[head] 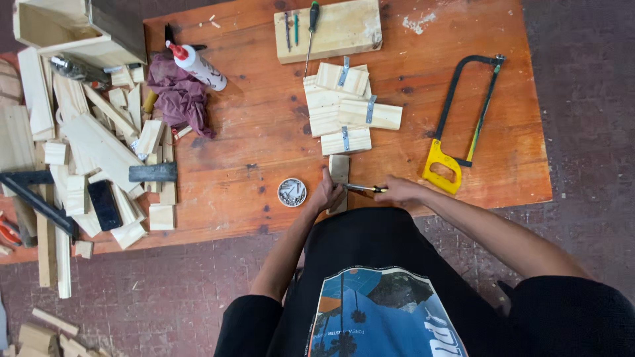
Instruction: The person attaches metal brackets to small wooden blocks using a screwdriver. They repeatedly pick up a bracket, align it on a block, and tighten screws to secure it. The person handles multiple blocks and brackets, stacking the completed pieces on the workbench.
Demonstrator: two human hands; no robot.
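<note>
My left hand (326, 196) presses on a small pale wood block (339, 168) that lies near the front edge of the orange table (251, 132). My right hand (397, 191) holds a screwdriver (364, 188) with a yellow-and-black handle, its metal shaft pointing left at the block's side by my left fingers. A small round tin of screws (292, 192) sits just left of my left hand. Beyond the block lie three wood pieces with metal brackets (346, 109).
A yellow-handled hacksaw (463, 125) lies at the right. A thick wood block with screwdrivers (329, 28) is at the back. A glue bottle (196, 65) and purple rag (180, 96) sit at back left, beside a pile of wood offcuts (92, 152) and a hammer (153, 172).
</note>
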